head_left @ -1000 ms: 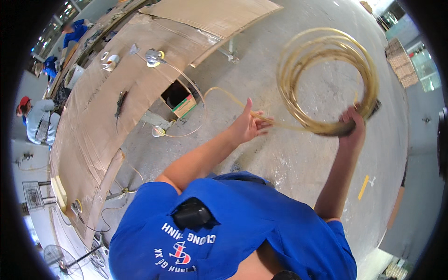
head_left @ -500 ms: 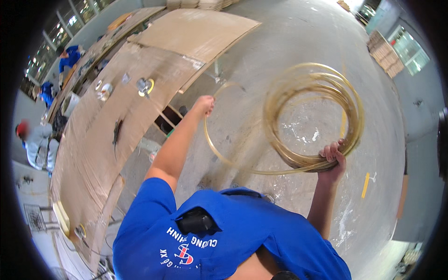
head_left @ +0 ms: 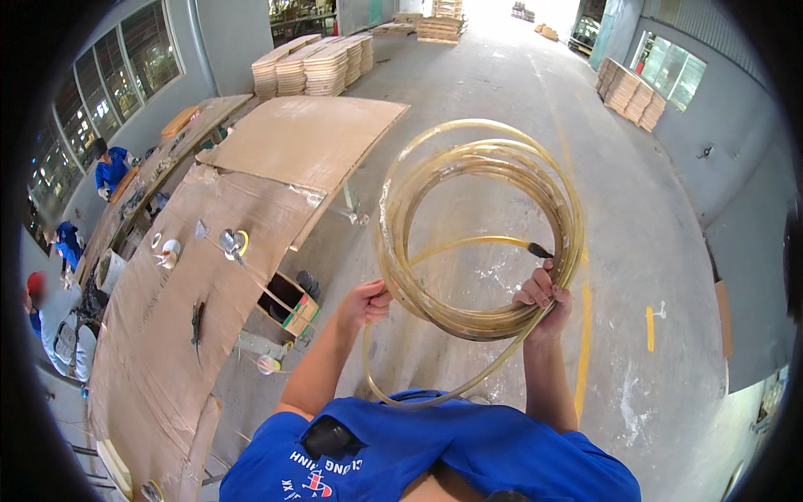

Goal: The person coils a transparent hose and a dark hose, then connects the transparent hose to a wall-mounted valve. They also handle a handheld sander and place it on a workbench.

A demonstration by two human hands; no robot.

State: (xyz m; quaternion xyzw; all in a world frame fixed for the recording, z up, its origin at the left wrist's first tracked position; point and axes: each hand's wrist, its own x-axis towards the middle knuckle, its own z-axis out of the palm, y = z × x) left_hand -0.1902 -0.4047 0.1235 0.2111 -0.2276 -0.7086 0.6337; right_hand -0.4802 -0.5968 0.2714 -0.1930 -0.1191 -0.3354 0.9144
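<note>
On a dial centred in the coil of yellowish hose (head_left: 468,320), a co-worker (head_left: 113,171) is seen far off past 9 o'clock. Between 8 and 9, a dark tool (head_left: 197,325) is laid on a cardboard-covered table (head_left: 159,368). At 8, a strand is pinched by the left hand (head_left: 366,303). The coil is held up just right of the view's centre, its loose loop hung between 6 and 7. Between 4 and 5, the bundle is grasped by the right hand (head_left: 544,303), fingers curled round it.
</note>
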